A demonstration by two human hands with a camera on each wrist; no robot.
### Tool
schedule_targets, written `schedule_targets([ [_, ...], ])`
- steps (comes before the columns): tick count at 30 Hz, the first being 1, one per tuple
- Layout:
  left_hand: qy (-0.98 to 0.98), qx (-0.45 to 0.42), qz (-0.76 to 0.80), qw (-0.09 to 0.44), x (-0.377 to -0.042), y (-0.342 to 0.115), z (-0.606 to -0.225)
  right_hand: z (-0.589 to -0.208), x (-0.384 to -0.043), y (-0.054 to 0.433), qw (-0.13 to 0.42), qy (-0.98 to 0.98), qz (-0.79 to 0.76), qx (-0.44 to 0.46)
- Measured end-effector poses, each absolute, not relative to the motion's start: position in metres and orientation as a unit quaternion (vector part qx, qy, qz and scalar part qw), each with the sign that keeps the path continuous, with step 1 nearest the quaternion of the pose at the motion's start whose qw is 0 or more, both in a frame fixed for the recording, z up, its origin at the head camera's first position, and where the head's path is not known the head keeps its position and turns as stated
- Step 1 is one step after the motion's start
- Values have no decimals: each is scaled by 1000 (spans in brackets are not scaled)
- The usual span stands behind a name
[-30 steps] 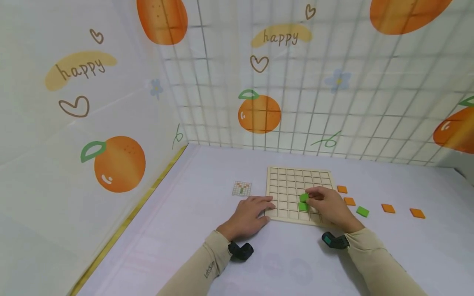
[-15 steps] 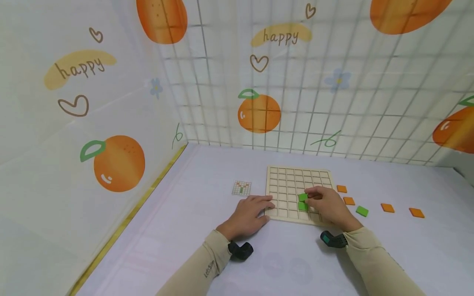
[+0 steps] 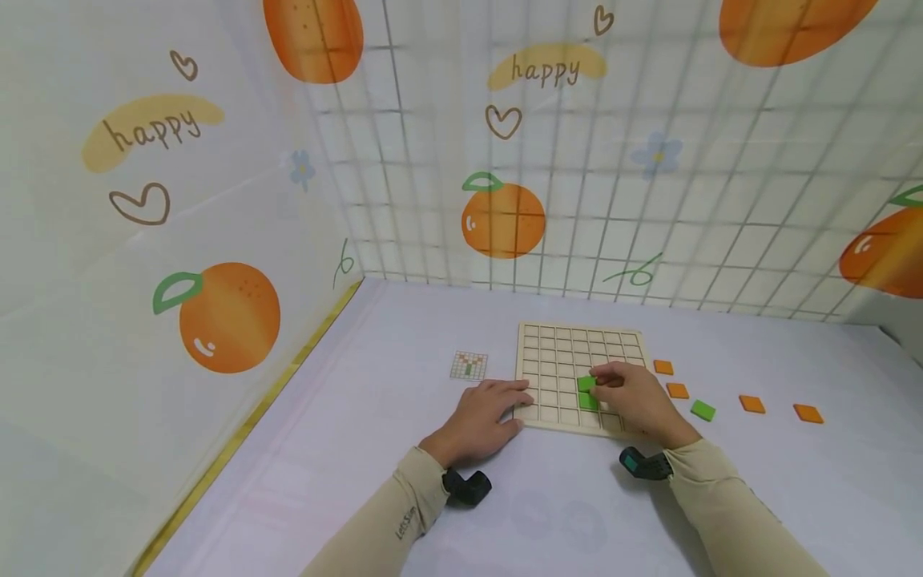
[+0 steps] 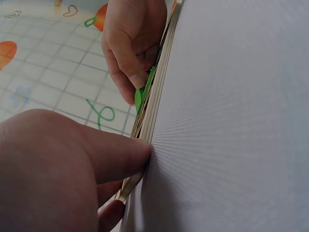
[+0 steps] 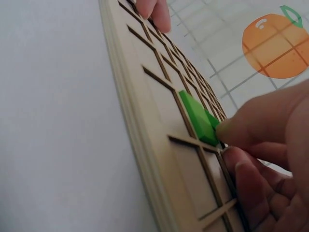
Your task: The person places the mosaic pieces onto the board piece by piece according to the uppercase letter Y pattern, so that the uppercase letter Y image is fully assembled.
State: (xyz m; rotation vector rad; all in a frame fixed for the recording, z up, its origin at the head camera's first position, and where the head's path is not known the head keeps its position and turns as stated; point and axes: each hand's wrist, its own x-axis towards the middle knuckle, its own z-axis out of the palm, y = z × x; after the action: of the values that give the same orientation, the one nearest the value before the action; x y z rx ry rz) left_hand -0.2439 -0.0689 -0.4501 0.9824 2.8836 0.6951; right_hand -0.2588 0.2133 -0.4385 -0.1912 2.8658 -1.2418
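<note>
A wooden grid board (image 3: 577, 377) lies flat on the white table. My right hand (image 3: 600, 381) pinches a green tile (image 3: 587, 384) between thumb and index finger, over a cell near the board's middle. In the right wrist view this green tile (image 5: 198, 118) sits tilted, one edge down in a cell and my fingertips (image 5: 241, 130) on its raised edge. A second green tile (image 3: 588, 401) lies in the cell just in front. My left hand (image 3: 522, 397) rests on the board's front left corner, its fingers (image 4: 116, 154) pressed against the edge.
A small pattern card (image 3: 469, 366) lies left of the board. To the right lie several loose orange tiles (image 3: 677, 390) and one green tile (image 3: 703, 410). Sheet walls printed with oranges close the left and back sides.
</note>
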Motion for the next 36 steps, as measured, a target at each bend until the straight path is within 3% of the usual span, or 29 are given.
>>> schedule_targets([
  [36, 923, 318, 217, -1, -245, -70, -453, -437, -259, 211, 9, 921, -384, -66],
])
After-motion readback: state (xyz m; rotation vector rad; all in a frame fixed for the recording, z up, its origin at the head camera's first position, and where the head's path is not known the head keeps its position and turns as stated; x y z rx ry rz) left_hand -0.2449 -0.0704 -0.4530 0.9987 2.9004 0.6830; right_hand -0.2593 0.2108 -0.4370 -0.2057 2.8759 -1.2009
